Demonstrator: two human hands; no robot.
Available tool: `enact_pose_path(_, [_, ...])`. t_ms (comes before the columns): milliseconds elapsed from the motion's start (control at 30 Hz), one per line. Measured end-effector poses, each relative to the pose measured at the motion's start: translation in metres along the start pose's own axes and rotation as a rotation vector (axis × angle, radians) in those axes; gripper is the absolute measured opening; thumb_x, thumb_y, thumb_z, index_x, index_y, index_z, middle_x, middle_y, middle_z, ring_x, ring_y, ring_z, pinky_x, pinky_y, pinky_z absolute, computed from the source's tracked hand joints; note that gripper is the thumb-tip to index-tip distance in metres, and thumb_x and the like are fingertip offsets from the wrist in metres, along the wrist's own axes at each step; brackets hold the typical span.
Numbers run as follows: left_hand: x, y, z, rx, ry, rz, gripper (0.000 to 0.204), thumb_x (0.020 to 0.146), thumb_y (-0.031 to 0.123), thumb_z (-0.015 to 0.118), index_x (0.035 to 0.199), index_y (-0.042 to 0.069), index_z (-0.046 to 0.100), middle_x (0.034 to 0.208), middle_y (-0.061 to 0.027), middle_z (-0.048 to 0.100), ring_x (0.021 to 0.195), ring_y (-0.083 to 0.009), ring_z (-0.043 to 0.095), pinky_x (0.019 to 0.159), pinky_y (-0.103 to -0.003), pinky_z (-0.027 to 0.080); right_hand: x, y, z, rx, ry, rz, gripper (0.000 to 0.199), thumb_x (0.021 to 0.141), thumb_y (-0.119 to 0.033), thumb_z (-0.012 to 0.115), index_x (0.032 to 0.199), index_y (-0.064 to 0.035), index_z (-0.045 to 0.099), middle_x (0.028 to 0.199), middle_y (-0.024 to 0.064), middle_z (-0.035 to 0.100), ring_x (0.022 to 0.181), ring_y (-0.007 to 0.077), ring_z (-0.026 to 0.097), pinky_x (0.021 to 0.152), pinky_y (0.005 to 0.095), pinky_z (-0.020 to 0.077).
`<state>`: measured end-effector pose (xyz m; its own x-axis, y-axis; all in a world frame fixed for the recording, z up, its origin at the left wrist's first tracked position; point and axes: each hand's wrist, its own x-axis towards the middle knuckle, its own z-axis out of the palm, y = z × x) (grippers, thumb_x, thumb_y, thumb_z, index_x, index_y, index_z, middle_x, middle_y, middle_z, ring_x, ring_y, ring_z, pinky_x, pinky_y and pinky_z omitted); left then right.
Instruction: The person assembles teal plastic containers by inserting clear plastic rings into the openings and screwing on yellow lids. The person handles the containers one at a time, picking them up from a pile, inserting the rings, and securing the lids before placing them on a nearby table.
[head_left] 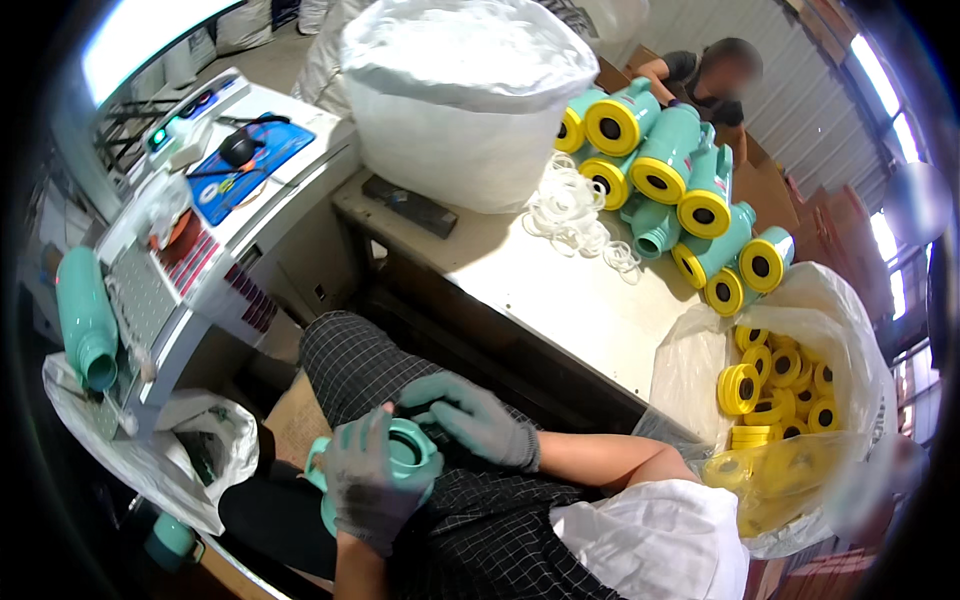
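My left hand [372,482], in a grey work glove, is wrapped round a teal plastic jug body [430,462] with a handle, held over my lap. Its round opening faces up. Just beyond the opening is my right hand [478,422], gloved too, with its fingers bent together; what they pinch, if anything, is hidden. On the white table [560,310], several teal jugs [668,142] with yellow bases are piled up. Beside them lies a heap of white rings [568,212].
A big white sack [450,130] of white rings stands on the table by a dark bar [410,207]. A plastic bag [690,370] at right holds yellow caps [785,368]. At left, a teal jug [85,310] lies on a side bench. A person [705,85] works behind the pile.
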<state>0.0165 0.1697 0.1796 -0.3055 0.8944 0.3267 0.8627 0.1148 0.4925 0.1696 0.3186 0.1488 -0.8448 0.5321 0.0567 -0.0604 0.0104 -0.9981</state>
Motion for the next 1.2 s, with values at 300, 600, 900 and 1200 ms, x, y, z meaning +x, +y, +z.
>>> enact_pose_path(300, [-0.005, -0.009, -0.060, -0.458, 0.087, -0.321, 0.069, 0.064, 0.017, 0.088, 0.126, -0.001, 0.063, 0.112, -0.0141, 0.066, 0.097, -0.0257, 0.068, 0.085, -0.039, 0.058, 0.010, 0.050, -0.327, -1.962, 1.112, -0.155, 0.013, 0.092, -0.015, 0.064, 0.101, -0.0107, 0.072, 0.099, 0.0089, 0.071, 0.086, 0.0284, 0.069, 0.074, 0.0369, 0.0563])
enact_pose_path(600, [-0.015, -0.012, -0.039, -0.098, 0.068, -0.211, 0.094, 0.064, 0.030, 0.096, 0.144, 0.004, 0.052, 0.126, -0.0153, 0.063, 0.115, -0.0339, 0.061, 0.105, -0.048, 0.046, -0.011, 0.055, -0.331, -1.370, 0.902, 0.031, 0.024, 0.093, -0.014, 0.071, 0.116, -0.0057, 0.074, 0.113, 0.0128, 0.072, 0.096, 0.0298, 0.067, 0.088, 0.0375, 0.0547])
enact_pose_path(900, [-0.019, 0.005, -0.049, 0.045, 0.160, 0.062, 0.083, 0.067, 0.026, 0.094, 0.140, 0.013, 0.056, 0.127, -0.0081, 0.063, 0.107, -0.0313, 0.067, 0.089, -0.045, 0.057, 0.070, -0.052, 0.026, -0.443, -0.305, -0.678, 0.015, 0.078, -0.013, 0.080, 0.089, -0.0095, 0.072, 0.092, 0.0071, 0.068, 0.082, 0.0266, 0.067, 0.075, 0.0381, 0.0538])
enact_pose_path(1200, [-0.050, -0.022, -0.067, -0.032, 0.163, -0.062, 0.035, 0.068, 0.033, 0.088, 0.085, 0.009, 0.069, 0.098, -0.0082, 0.065, 0.094, -0.0344, 0.065, 0.080, -0.046, 0.053, 0.063, -0.054, 0.064, -0.571, -0.539, -0.816, 0.047, 0.074, -0.042, 0.085, 0.104, -0.0090, 0.071, 0.114, 0.0066, 0.067, 0.104, 0.0285, 0.063, 0.090, 0.0470, 0.0520])
